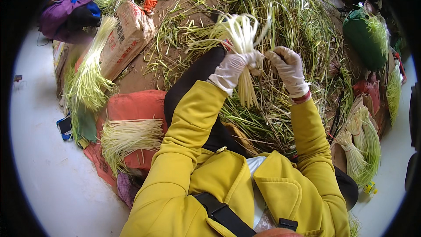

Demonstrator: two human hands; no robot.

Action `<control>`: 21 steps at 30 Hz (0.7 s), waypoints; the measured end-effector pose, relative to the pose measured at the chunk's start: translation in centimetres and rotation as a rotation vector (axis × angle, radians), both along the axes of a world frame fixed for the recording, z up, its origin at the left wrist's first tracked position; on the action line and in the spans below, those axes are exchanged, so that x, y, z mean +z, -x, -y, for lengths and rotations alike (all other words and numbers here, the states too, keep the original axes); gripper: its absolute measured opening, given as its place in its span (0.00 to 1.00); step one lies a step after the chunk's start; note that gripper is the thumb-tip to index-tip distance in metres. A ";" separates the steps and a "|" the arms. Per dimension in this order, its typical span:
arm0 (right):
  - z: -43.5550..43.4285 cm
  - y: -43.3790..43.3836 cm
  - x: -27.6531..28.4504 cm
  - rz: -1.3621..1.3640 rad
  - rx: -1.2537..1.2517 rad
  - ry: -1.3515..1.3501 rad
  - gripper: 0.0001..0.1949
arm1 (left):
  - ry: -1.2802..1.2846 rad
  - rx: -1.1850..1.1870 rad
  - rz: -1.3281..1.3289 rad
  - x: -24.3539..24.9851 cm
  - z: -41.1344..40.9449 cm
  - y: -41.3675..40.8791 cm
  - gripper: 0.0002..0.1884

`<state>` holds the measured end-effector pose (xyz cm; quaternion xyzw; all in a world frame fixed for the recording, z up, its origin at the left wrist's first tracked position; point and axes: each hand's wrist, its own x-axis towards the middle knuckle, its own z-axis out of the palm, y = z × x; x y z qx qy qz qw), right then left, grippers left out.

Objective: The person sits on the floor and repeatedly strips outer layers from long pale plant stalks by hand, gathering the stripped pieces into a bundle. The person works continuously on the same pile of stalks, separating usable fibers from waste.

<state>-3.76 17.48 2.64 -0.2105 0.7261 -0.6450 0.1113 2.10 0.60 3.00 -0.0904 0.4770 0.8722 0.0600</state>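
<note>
My left hand (235, 67), in a pale glove, grips a bundle of pale leafy-vegetable stalks (242, 33), likely blanched garlic leaves. The white stem ends fan out above the fist, and yellowish lengths hang below it. Just right of the bundle is my right hand (286, 67), also gloved, its fingers curled in and the fingertips close to my left hand. Whether a thin strand is pinched there is too small to tell. Beneath both hands spreads a heap of loose green leaves and stalks (283, 16).
At left, pale stalks (131, 138) lie on a red sack (138, 105); more stalks (90, 72) rest against a printed woven sack (123, 39). Tied bundles (353, 144) sit at right, near a green sack (363, 39). A person in purple (64, 16) works at upper left.
</note>
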 end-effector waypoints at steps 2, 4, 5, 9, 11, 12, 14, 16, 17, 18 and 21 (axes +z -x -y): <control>-1.7 0.4 -1.8 -0.229 0.033 -0.202 0.08 | -0.082 0.060 0.026 0.3 1.6 0.5 0.10; -4.5 0.3 -4.0 -0.250 0.150 -0.467 0.08 | -0.227 0.058 -0.027 0.6 3.1 0.6 0.09; -6.0 0.2 -5.1 -0.259 0.206 -0.599 0.08 | -0.304 0.026 -0.072 0.8 3.9 0.7 0.08; -10.8 0.8 -6.5 -0.200 0.311 -1.268 0.09 | -0.371 0.070 -0.108 1.5 6.0 0.0 0.10; -11.2 1.6 -5.1 -0.008 0.247 -1.369 0.14 | -0.357 0.041 -0.108 1.9 6.0 -0.2 0.12; -10.5 1.9 -4.0 -0.057 0.207 -1.147 0.18 | -0.343 0.044 -0.098 1.9 5.7 -0.3 0.12; -7.7 2.2 -1.4 -0.071 0.226 -0.587 0.28 | -0.372 -0.056 -0.126 1.8 4.5 -0.1 0.12; -2.9 1.3 0.6 -0.037 0.380 -0.045 0.31 | -0.420 -0.097 -0.098 1.6 3.3 0.1 0.11; -0.4 0.5 1.3 0.020 0.477 0.145 0.31 | -0.459 -0.165 -0.113 1.6 3.2 0.1 0.10; 1.2 -0.2 2.1 0.219 0.559 0.166 0.29 | -0.390 -0.058 -0.077 1.6 3.3 0.1 0.10; 1.1 -0.9 3.5 0.520 0.607 -0.118 0.15 | -0.406 -0.001 -0.161 2.1 5.7 -0.2 0.07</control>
